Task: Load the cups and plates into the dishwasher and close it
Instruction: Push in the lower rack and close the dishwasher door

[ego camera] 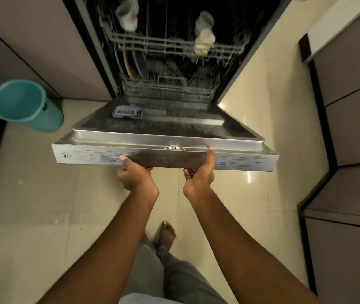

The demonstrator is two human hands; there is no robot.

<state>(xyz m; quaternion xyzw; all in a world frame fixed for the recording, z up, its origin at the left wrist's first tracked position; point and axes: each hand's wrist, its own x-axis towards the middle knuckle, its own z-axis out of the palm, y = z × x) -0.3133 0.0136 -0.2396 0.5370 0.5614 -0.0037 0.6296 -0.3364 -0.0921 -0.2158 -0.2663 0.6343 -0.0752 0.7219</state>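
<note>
At the stainless-steel dishwasher door (87, 155), left grip (135, 177) and right grip (200, 174) clasp its front edge. Two upright plates (135, 63), yellow and blue, stand inside.

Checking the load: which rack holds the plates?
The lower grey wire rack: yellow and blue plates stand in it. The upper rack holds clear cups.

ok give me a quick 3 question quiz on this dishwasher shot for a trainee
1. True or false: the left hand and the right hand both grip the front edge of the dishwasher door.
2. The cups sit in: A the upper rack, B a sink, C a drawer.
3. Fill in: the teal bucket stands on the person's ___ side.
Key: 1 true; 2 A; 3 left.
</note>
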